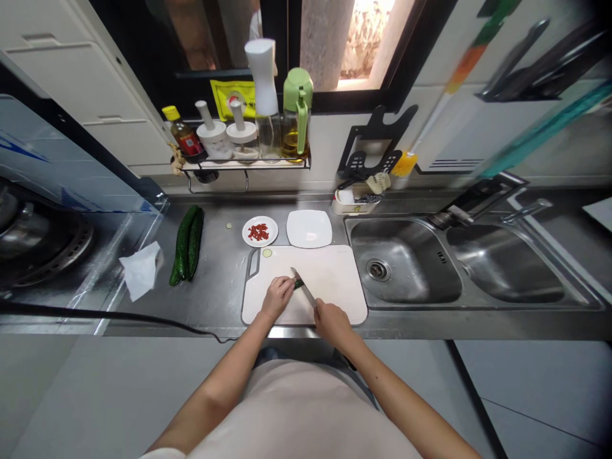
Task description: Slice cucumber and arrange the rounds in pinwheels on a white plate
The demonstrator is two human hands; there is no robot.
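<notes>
My right hand (pixel 331 317) is closed around the handle of a knife (pixel 306 291), whose blade lies slantwise over the white cutting board (pixel 342 277). Just left of the blade, the fingers of my left hand (pixel 278 296) press on a small dark-green piece of cucumber (pixel 298 284), mostly covered by the fingers and blade. A pale round cucumber slice (pixel 266 253) rests near the board's upper left corner. Behind the board are a small white plate with chopped red bits (pixel 259 232) and a bare square white plate (pixel 309 228).
Two whole cucumbers (pixel 187 245) lie left of the board, beside a crumpled white tissue (pixel 142 270). A double sink (pixel 404 261) is on the right. Behind, a rack (pixel 248 166) carries seasoning jars and an oil bottle (pixel 296 115). A black cable (pixel 119 315) crosses the counter's left front.
</notes>
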